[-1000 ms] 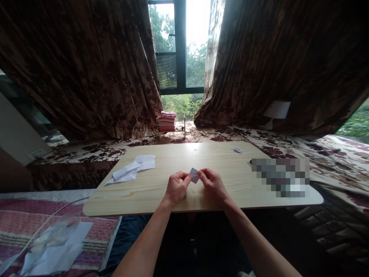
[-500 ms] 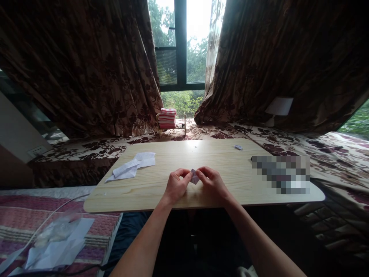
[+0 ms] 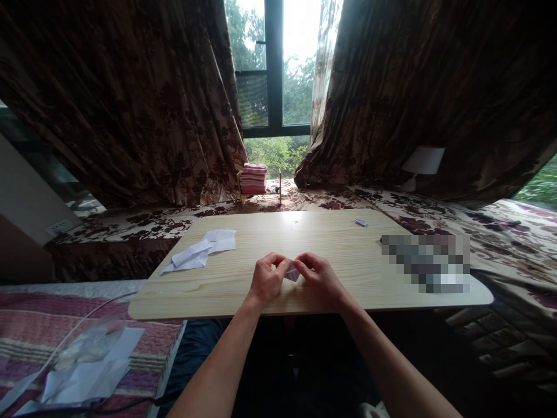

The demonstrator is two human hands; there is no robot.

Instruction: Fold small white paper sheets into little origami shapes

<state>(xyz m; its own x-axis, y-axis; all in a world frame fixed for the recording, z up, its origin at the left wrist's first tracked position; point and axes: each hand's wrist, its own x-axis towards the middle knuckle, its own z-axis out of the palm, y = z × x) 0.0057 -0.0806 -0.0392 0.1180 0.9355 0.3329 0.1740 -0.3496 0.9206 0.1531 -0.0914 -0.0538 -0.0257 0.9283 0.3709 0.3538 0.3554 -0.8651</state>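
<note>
Between my two hands is a small piece of folded paper [image 3: 292,273], pale and creased, held just above the near middle of the wooden table [image 3: 331,244]. My left hand [image 3: 268,277] pinches its left side between thumb and fingers. On the other side, my right hand [image 3: 319,275] grips the right edge the same way. The fingertips of both hands almost meet at the top of the paper and hide part of it.
White paper sheets [image 3: 202,251] lie at the table's left. A small folded paper piece [image 3: 361,222] rests at the back right, and a blurred-out object [image 3: 429,264] is at the right. Striped cloths [image 3: 253,178] sit stacked beyond the table. More paper [image 3: 93,371] lies on the bed.
The folded paper sits slightly lower between my fingers and shows a wider, flatter shape. My fingertips have come a little closer together; both hands keep their pinch.
</note>
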